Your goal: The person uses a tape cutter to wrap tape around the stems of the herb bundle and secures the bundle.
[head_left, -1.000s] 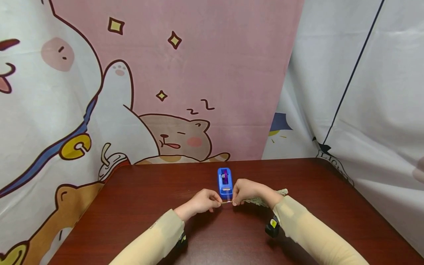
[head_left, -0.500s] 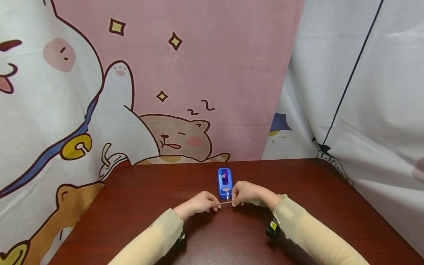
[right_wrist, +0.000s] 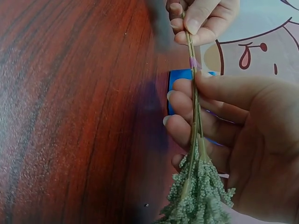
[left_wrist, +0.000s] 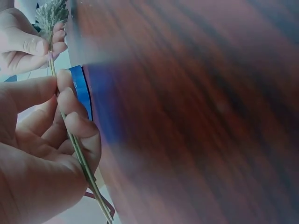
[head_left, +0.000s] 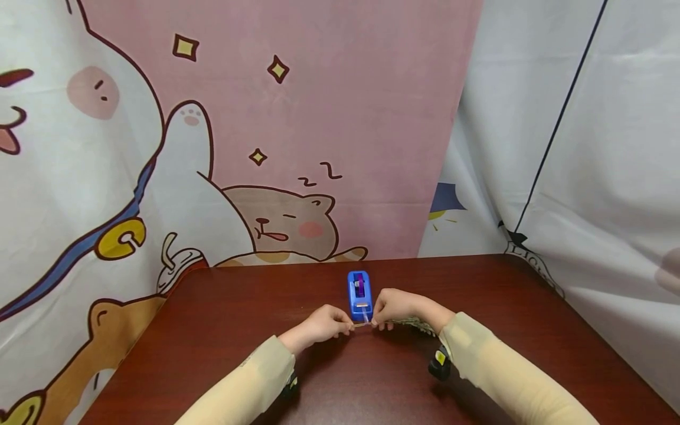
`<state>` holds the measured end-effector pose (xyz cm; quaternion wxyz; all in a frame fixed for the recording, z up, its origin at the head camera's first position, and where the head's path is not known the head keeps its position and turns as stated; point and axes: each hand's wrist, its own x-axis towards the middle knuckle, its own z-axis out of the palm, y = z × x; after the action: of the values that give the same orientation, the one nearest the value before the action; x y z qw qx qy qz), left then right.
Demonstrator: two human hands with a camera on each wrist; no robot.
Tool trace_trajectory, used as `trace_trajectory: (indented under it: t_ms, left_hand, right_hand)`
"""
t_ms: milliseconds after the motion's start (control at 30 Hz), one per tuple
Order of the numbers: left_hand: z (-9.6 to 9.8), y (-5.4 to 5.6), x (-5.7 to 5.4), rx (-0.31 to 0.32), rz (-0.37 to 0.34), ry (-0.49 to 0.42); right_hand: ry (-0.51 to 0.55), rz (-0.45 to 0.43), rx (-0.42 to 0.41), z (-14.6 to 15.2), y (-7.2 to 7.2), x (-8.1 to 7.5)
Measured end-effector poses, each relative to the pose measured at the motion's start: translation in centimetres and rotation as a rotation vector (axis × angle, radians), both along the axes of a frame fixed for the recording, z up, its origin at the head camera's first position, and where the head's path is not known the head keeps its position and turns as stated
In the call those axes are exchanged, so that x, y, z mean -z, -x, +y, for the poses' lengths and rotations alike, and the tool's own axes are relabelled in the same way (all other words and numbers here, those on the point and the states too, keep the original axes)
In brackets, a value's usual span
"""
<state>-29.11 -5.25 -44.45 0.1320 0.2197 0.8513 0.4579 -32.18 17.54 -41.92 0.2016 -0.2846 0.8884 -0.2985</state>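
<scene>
A slim bunch of flower stems with pale green, beady heads [right_wrist: 198, 186] stretches between both hands, just in front of a blue tape dispenser [head_left: 353, 298]. My left hand [head_left: 325, 323] pinches the bare stems [left_wrist: 81, 156] between thumb and fingers, and their cut ends run past its palm. My right hand [head_left: 395, 307] pinches the stems closer to the heads, which hang beside its palm in the right wrist view. From the dispenser a strip of clear tape [head_left: 365, 314] reaches down to the stems between the hands. A purplish patch [right_wrist: 194, 62] shows on the stems there.
The dispenser carries a purple roll core [head_left: 359, 285] and stands on a dark red-brown wooden table [head_left: 239, 295]. Behind the table hangs a cartoon-printed cloth [head_left: 382, 147], and a white sheet [head_left: 600, 177] hangs at the right.
Both hands stay almost in place on the stems. Behind the right hand, the green heads have swung nearer to me. The tape still runs from dispenser to stems.
</scene>
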Motion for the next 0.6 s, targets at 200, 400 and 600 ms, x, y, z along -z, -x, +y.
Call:
trace_trajectory:
  t_ms: [200,400,600]
  left_hand:
    - [0.11,0.06,0.11,-0.028,0.013,0.003]
    - [0.11,0.22,0.2,-0.047,0.024,-0.006]
    - [0.14,0.43,0.19,-0.049,0.033,0.01]
  right_hand:
    - [-0.005,0.051,-0.007,-0.24,0.16,-0.18]
    - [-0.004,0.07,0.015,-0.6,-0.06,-0.62]
    - [0.0,0.09,0.032,-0.78,-0.23,-0.68]
